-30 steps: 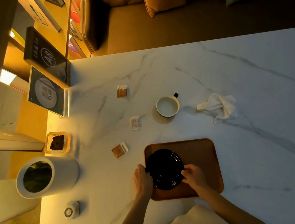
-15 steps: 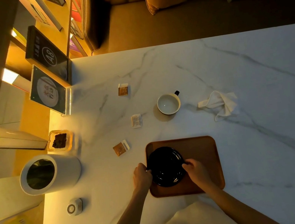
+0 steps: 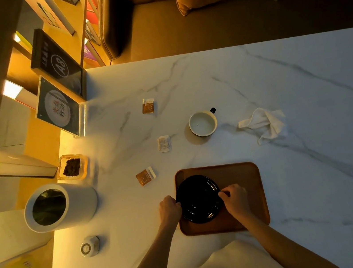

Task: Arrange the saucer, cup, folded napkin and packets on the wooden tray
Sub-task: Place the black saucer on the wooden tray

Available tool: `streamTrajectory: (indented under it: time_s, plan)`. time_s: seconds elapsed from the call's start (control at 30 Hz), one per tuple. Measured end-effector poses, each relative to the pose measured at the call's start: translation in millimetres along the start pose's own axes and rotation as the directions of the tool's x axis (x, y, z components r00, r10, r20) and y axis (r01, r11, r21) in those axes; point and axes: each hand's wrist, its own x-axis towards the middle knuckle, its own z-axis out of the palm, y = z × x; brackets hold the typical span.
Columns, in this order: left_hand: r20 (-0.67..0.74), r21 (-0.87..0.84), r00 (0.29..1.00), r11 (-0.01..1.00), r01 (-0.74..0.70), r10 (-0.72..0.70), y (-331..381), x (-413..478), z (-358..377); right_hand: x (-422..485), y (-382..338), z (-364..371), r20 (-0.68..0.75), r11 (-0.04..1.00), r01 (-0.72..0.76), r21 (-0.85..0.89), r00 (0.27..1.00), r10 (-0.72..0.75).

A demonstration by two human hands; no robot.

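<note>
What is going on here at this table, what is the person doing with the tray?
A person grips the black saucer by its rim, left hand on one side and right hand on the other, on the left part of the wooden tray. The cup, the crumpled napkin and three packets lie on the marble table beyond the tray, none of them on it yet.

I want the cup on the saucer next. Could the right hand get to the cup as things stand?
Probably yes, once it lets go: the right hand grips the saucer, and the cup stands upright on open table beyond the tray, nothing between.
</note>
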Motion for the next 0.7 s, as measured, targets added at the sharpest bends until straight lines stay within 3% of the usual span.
streamTrajectory:
  time_s: [0.7]
  plan:
    - [0.047,-0.026,0.999,1.0,-0.005,0.006,-3.5,-2.3,-3.3,-2.8,-0.8,-0.7,0.042,0.999,0.003,-0.041,0.999,-0.001]
